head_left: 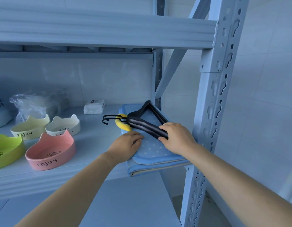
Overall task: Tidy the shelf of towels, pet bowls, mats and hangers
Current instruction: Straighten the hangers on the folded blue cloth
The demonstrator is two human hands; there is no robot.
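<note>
Right hand (pixel 174 136) is curled round the near end of the stacked black hangers (pixel 146 122), fingers over the top, thumb at the near tip. Left hand (pixel 127 143) lies palm-down on the blue dotted mat (pixel 151 150), fingers roughly flat, pressing near its left edge and holding nothing. Hangers lie flat on the mat, hooks (pixel 109 119) pointing left past the mat's edge, over the shelf (pixel 92 138). Yellow plush piece (pixel 123 125) sits just under the hanger necks; can't tell if it's part of the mat. Mat is folded and sits at the right end of the shelf, beside the front upright (pixel 212 104), its near corner overhanging the shelf's front edge. Left of the hands, apart from the mat — four cat-ear pet bowls in a cluster: pink bowl (pixel 50 153) nearest the front, marked "Enjoy"; green bowl (pixel 7 149) far left, cut by the frame edge; cream bowl (pixel 27 130) and white bowl (pixel 63 126) behind, side by side. Behind those is a crumpled clear plastic bag (pixel 35 104). White wrapped packet (pixel 94 106) sits near the back wall, just left of the mat's far corner
</note>
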